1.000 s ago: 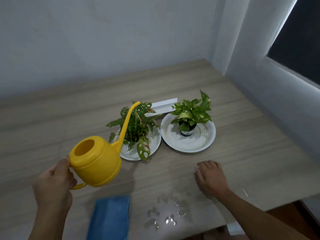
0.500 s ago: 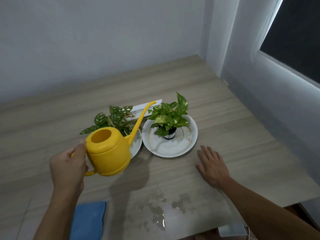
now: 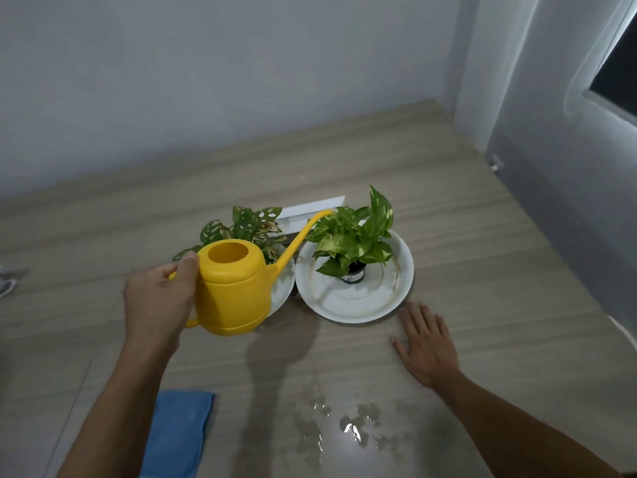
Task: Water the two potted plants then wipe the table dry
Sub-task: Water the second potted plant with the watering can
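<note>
My left hand (image 3: 157,301) grips the handle of a yellow watering can (image 3: 234,288), held in the air in front of the left plant. Its long spout tip (image 3: 325,213) reaches the leaves of the right potted plant (image 3: 351,239), which stands in a small dark pot on a white plate (image 3: 355,307). The left potted plant (image 3: 248,225), with holed leaves, stands on another white plate (image 3: 284,288), partly hidden by the can. My right hand (image 3: 425,343) lies flat and open on the table, just in front of the right plate. A folded blue cloth (image 3: 177,432) lies near the front edge.
A puddle of spilled water (image 3: 344,429) spreads over the wooden table (image 3: 482,270) near the front edge. A white strip (image 3: 310,210) lies behind the plants. Grey walls stand behind and to the right, with a dark window (image 3: 617,74) at upper right.
My left hand carried the can rightwards, so the spout tip shifted from the left plant over to the right plant's leaves. My right hand stayed flat on the table.
</note>
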`<action>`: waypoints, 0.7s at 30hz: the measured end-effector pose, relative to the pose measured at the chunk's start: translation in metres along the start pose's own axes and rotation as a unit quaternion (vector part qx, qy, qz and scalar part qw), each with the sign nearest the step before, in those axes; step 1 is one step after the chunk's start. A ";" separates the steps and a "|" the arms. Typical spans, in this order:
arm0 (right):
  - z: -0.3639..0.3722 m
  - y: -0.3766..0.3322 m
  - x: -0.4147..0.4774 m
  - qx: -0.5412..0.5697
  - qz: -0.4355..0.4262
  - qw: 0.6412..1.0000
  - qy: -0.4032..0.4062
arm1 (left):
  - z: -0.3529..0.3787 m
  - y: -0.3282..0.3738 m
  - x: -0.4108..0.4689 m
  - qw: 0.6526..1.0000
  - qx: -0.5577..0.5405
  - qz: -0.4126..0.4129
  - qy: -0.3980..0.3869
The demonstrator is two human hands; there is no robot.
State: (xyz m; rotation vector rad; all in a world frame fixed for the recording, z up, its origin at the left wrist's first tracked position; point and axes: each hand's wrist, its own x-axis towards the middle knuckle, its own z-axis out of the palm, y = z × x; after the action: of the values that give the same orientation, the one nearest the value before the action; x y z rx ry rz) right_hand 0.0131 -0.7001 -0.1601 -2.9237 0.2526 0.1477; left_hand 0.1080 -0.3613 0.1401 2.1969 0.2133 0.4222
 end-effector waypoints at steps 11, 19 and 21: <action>0.012 0.002 0.004 0.010 -0.012 0.999 0.048 | 0.007 0.007 0.020 0.997 0.052 0.043 -0.024; 0.013 0.003 0.004 0.022 -0.012 0.998 0.061 | 0.007 0.015 0.019 0.997 0.054 0.041 -0.029; 0.014 0.003 0.005 0.024 -0.013 0.998 0.064 | 0.005 0.016 0.019 0.997 0.056 0.035 -0.026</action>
State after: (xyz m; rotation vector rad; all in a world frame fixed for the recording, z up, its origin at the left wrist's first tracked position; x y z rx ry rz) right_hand 0.0159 -0.7014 -0.1747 -2.8912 0.2347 -0.0493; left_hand 0.1276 -0.3696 0.1541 2.3284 0.1355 0.4002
